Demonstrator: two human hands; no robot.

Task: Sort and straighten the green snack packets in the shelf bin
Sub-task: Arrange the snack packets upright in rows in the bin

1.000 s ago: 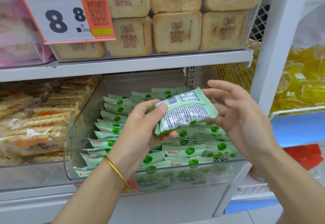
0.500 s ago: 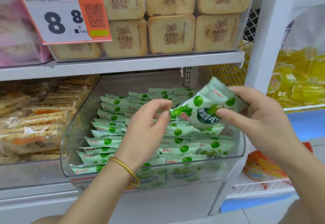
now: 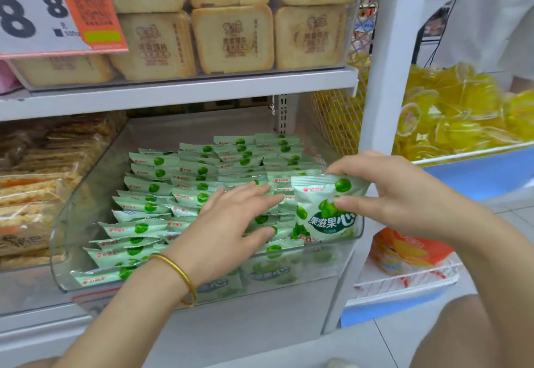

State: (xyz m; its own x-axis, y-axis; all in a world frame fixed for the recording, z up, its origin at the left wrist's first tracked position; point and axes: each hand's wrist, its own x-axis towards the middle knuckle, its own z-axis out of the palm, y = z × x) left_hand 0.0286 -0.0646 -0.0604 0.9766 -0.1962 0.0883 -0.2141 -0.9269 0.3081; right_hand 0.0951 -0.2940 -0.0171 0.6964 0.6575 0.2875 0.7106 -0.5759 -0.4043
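Observation:
A clear plastic shelf bin [image 3: 62,258] holds several rows of green snack packets [image 3: 150,188] standing on edge. My right hand [image 3: 398,194] pinches one green packet [image 3: 320,208] by its top and front, holding it upright, face forward, at the bin's front right corner. My left hand [image 3: 231,223] lies flat with straight fingers on the packets in the middle rows, just left of the held packet. A gold bangle sits on my left wrist.
The shelf above [image 3: 179,93] carries a bin of stamped biscuit packs [image 3: 231,38] and a price sign [image 3: 55,6]. Brown snack bars [image 3: 31,194] fill the bin to the left. Yellow sweets [image 3: 450,113] sit in a wire basket to the right, past a white upright post [image 3: 384,78].
My right hand took the packet, turned it face forward and lowered it into the bin's front right corner. My left hand let go and moved down flat onto the rows.

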